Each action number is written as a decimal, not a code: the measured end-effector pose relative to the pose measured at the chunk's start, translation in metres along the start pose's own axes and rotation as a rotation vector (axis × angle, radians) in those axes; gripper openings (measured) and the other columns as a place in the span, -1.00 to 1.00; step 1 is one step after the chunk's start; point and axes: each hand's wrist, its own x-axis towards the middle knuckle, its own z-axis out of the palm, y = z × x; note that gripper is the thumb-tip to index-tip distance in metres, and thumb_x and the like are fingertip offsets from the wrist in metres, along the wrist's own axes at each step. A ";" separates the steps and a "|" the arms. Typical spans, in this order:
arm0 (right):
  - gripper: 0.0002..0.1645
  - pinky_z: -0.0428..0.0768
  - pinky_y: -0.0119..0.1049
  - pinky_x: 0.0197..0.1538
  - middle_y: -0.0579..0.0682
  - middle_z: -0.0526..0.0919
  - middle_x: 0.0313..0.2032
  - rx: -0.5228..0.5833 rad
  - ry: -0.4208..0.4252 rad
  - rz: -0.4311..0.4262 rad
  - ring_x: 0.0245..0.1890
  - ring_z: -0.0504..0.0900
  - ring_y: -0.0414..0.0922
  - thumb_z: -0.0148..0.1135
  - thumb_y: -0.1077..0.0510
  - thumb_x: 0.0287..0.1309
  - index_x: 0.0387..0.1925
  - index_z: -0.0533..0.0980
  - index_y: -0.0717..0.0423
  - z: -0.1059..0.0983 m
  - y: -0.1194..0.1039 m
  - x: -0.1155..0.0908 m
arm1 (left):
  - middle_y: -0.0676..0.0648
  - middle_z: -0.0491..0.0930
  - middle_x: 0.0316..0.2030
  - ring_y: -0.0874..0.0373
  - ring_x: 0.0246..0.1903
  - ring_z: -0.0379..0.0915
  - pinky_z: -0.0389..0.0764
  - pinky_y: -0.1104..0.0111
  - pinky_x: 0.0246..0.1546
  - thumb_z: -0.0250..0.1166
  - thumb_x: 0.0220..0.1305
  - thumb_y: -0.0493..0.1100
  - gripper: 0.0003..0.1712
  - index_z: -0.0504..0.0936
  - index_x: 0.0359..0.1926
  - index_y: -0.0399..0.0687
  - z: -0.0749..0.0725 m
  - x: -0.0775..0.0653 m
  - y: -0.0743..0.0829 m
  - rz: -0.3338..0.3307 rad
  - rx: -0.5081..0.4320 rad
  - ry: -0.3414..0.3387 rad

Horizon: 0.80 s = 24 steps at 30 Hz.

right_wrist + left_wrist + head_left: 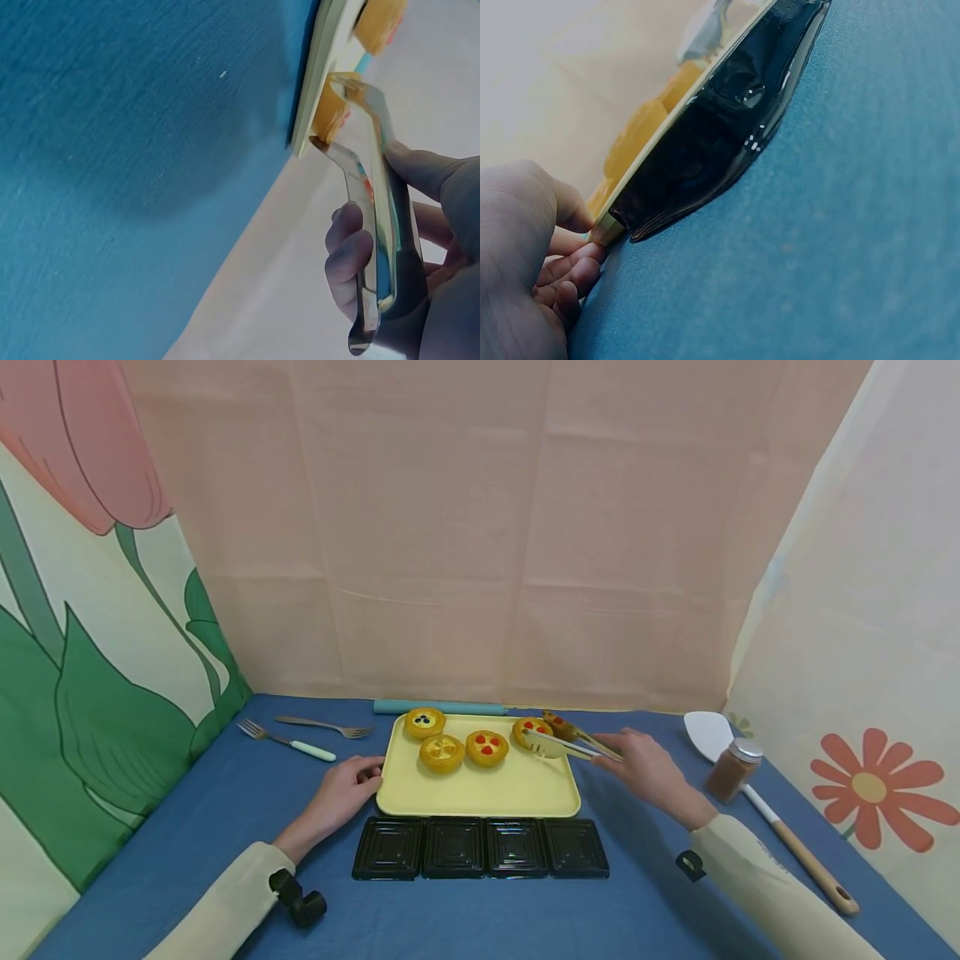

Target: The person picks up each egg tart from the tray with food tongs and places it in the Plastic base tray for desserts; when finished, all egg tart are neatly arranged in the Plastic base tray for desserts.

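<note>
I have my right hand point(651, 770) wrapped round a pair of metal tongs point(564, 745), thumb on one arm and fingers point(346, 259) curled about the other; the tips of the tongs reach out ahead of my fingers to the tart point(532, 732) at the right end of the yellow tray point(480, 793), one tip on either side of it, though I cannot tell whether they press it; the wrist view shows the tong arms still a little apart. My left hand point(339, 797) lies at the tray's left edge, fingers point(574, 262) loosely bent and touching the rim, not closed round it. Beyond those fingertips, on the tray, sit three more tarts point(453, 739); just nearer to me than the tray lies a row of four black trays point(480, 848); left of my left hand are two forks point(300, 737); right of my right hand stand a spice jar point(732, 769) and a white spatula point(757, 797).
</note>
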 end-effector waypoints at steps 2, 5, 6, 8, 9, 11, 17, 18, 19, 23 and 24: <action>-0.47 0.39 -0.23 -0.44 -0.02 0.59 -0.30 -0.001 0.000 0.002 -0.42 0.42 -0.11 0.39 0.04 0.26 0.19 0.61 0.21 0.000 -0.002 0.000 | -0.06 0.53 -0.24 0.11 -0.33 0.37 0.38 0.30 -0.34 0.18 0.38 -0.27 -0.56 0.57 0.22 -0.38 0.000 0.000 0.000 -0.002 0.001 -0.001; -0.49 0.39 -0.23 -0.44 -0.02 0.60 -0.29 -0.008 0.001 0.004 -0.42 0.42 -0.11 0.38 0.05 0.27 0.19 0.61 0.20 0.001 -0.004 0.000 | -0.06 0.53 -0.25 0.12 -0.34 0.37 0.37 0.32 -0.35 0.18 0.37 -0.27 -0.56 0.58 0.21 -0.38 0.000 0.000 0.000 -0.006 0.004 0.002; -0.49 0.38 -0.23 -0.45 -0.02 0.59 -0.29 -0.009 0.001 0.003 -0.42 0.42 -0.11 0.38 0.05 0.27 0.19 0.61 0.21 0.001 -0.004 -0.001 | -0.06 0.53 -0.25 0.12 -0.34 0.37 0.37 0.32 -0.35 0.18 0.37 -0.28 -0.56 0.58 0.21 -0.38 0.000 0.000 0.000 -0.006 0.004 0.003; -0.49 0.38 -0.24 -0.46 -0.02 0.58 -0.30 -0.015 0.004 0.004 -0.43 0.41 -0.12 0.38 0.05 0.27 0.18 0.61 0.21 0.002 -0.005 -0.001 | -0.06 0.53 -0.25 0.11 -0.34 0.37 0.38 0.30 -0.34 0.18 0.37 -0.28 -0.56 0.58 0.21 -0.38 0.000 0.000 0.001 -0.003 0.003 0.004; -0.49 0.38 -0.24 -0.46 -0.02 0.59 -0.29 -0.014 0.009 0.003 -0.43 0.42 -0.12 0.38 0.05 0.27 0.18 0.62 0.21 0.002 -0.005 -0.002 | -0.06 0.53 -0.25 0.11 -0.33 0.37 0.38 0.30 -0.34 0.18 0.37 -0.29 -0.56 0.58 0.21 -0.38 0.000 0.000 0.001 -0.001 0.004 0.003; -0.49 0.38 -0.25 -0.48 -0.02 0.58 -0.31 -0.012 0.020 -0.003 -0.45 0.41 -0.12 0.39 0.05 0.27 0.17 0.62 0.22 0.003 -0.005 -0.003 | -0.07 0.54 -0.24 0.11 -0.33 0.38 0.39 0.29 -0.33 0.18 0.36 -0.30 -0.56 0.58 0.21 -0.38 0.000 -0.001 0.001 0.004 0.004 0.003; -0.51 0.35 -0.24 -0.49 -0.07 0.52 -0.38 0.002 0.057 -0.023 -0.50 0.36 -0.14 0.36 0.05 0.29 0.17 0.63 0.19 0.003 -0.003 -0.008 | -0.07 0.54 -0.24 0.11 -0.31 0.40 0.42 0.27 -0.31 0.18 0.35 -0.32 -0.57 0.58 0.21 -0.39 0.001 -0.001 0.001 0.013 0.000 0.008; -0.51 0.34 -0.24 -0.50 -0.08 0.50 -0.39 0.007 0.060 -0.024 -0.51 0.35 -0.14 0.36 0.04 0.29 0.17 0.63 0.19 0.002 -0.003 -0.008 | -0.07 0.54 -0.23 0.10 -0.31 0.40 0.42 0.27 -0.31 0.18 0.36 -0.31 -0.57 0.58 0.21 -0.39 0.001 -0.001 0.001 0.012 -0.001 0.009; -0.52 0.34 -0.23 -0.50 -0.08 0.49 -0.40 0.009 0.062 -0.023 -0.51 0.35 -0.14 0.36 0.04 0.30 0.18 0.63 0.17 0.001 -0.003 -0.009 | -0.07 0.54 -0.23 0.10 -0.31 0.40 0.42 0.27 -0.31 0.18 0.36 -0.31 -0.57 0.58 0.21 -0.39 0.001 0.000 0.001 0.011 -0.002 0.009; -0.52 0.33 -0.24 -0.51 -0.09 0.45 -0.44 0.011 0.077 -0.018 -0.53 0.33 -0.14 0.36 0.04 0.29 0.18 0.63 0.15 -0.003 -0.004 -0.013 | -0.07 0.54 -0.23 0.11 -0.31 0.40 0.42 0.28 -0.31 0.18 0.37 -0.31 -0.56 0.57 0.22 -0.39 0.000 -0.001 0.001 0.006 -0.006 0.006; -0.52 0.33 -0.24 -0.52 -0.09 0.44 -0.45 0.013 0.081 -0.017 -0.53 0.33 -0.14 0.36 0.04 0.29 0.18 0.63 0.14 -0.004 -0.005 -0.014 | -0.07 0.54 -0.23 0.11 -0.31 0.39 0.42 0.28 -0.31 0.18 0.37 -0.30 -0.56 0.57 0.22 -0.39 0.000 -0.001 0.001 0.005 -0.007 0.005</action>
